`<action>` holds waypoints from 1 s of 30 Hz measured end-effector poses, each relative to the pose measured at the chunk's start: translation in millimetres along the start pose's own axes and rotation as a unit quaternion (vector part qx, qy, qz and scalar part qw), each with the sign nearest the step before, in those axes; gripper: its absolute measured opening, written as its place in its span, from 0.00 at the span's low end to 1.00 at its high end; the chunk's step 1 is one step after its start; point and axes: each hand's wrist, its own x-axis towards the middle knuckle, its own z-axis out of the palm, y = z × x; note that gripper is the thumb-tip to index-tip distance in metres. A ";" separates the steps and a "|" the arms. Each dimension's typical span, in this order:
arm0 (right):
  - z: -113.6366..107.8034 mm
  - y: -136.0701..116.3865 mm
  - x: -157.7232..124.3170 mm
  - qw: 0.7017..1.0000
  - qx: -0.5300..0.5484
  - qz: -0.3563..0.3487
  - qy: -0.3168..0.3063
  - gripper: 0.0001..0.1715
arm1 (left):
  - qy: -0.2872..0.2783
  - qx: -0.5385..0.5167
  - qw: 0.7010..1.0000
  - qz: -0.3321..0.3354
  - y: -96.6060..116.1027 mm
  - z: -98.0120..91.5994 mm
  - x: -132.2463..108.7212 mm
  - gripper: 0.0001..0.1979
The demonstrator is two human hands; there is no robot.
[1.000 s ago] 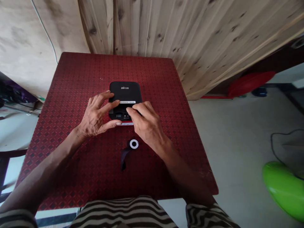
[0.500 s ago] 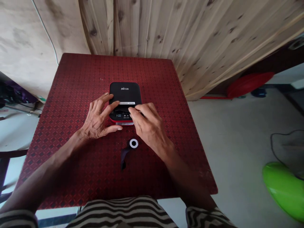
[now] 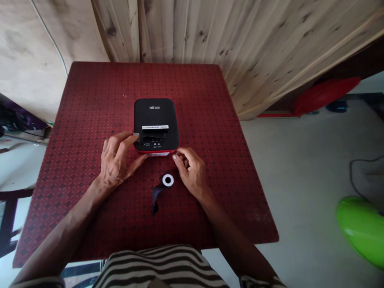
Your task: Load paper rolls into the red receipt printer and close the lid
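A black label printer (image 3: 154, 118) with a red rim and a white sticker strip lies on the red patterned table (image 3: 204, 104), a paper slot towards me. My left hand (image 3: 117, 156) holds its left front side, fingertips at a small grey tab (image 3: 136, 137) on the edge, thumb low at the front. At the right front corner, my right hand (image 3: 192, 168) has its fingers curled against the casing, thumb just below; its inner fingers are partly hidden. Between the hands and nearer me lies a small black roll (image 3: 168, 180) with a white ring end and a loose dark strip.
A wooden plank wall (image 3: 186, 32) rises behind the table. On the floor to the right are a green rounded object (image 3: 360, 228) and a dark cable (image 3: 354, 180). A red object (image 3: 327, 94) lies farther back. Part of a chair (image 3: 9, 224) shows at left.
My right hand has left the slot on top and moved down to the printer's right front corner. My left hand has slid off the top to the left side, uncovering the sticker.
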 end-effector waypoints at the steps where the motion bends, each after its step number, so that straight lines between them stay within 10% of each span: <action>1: 0.1 0.2 0.7 1.000 0.002 -0.003 -0.001 0.07 | 0.000 0.008 1.000 0.006 -0.6 -0.4 0.0 0.31; 30: -12.2 -10.6 10.5 0.994 -0.071 -0.052 0.068 0.10 | -0.013 0.043 0.998 -0.033 9.8 -4.3 4.1 0.30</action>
